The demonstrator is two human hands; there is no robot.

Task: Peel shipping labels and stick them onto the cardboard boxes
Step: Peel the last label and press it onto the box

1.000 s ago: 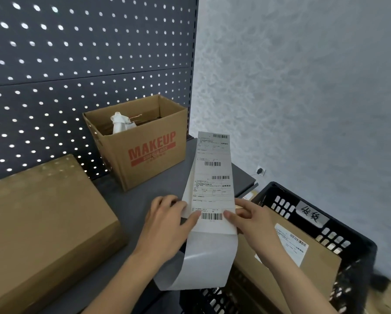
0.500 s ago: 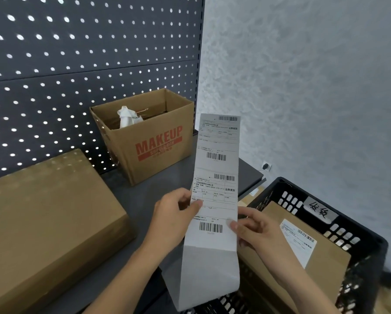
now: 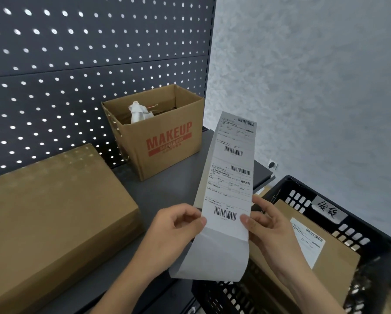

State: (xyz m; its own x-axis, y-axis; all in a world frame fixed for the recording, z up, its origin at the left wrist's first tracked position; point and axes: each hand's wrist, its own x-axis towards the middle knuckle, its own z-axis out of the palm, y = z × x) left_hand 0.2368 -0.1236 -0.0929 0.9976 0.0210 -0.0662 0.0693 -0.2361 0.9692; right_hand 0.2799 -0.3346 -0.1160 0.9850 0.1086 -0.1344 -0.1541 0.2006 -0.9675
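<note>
Brown cardboard fills the left side, where a closed cardboard box [image 3: 54, 211] is laid flat on the grey shelf [image 3: 167, 191], backed by a dark pegboard [image 3: 76, 64] pierced with bright holes. Further right and further back, an open carton [image 3: 167, 141] printed MAKEUP in red is stood upright against the pegboard, and a white bundle [image 3: 138, 112] is seen poking out of it.

In front of the shelf's right end a long label strip [image 3: 230, 177] is held up in the air, tilted slightly to the right, with four barcodes printed down its face. Part of the shelf's surface and its right edge are hidden by it. Its left edge is pinched between the thumb and curled fingers of the left hand [image 3: 174, 232], level with the lowest barcode. Its right edge is pinched by the right hand [image 3: 269, 225], with the thumb laid on the printed face and the other fingers tucked behind. Below both hands a blank tail of the strip is left hanging, and the near rim of a black crate [image 3: 371, 245] is covered by it.

Inside the crate a boxed parcel [image 3: 339, 264] is leaned, with a stuck label [image 3: 307, 241] on its face; its lower left is blocked by the right forearm. A handwritten tag [image 3: 328, 210] is fixed to the crate's far wall. Behind, a textured grey wall [image 3: 314, 87] with a small socket [image 3: 272, 164] is seen.
</note>
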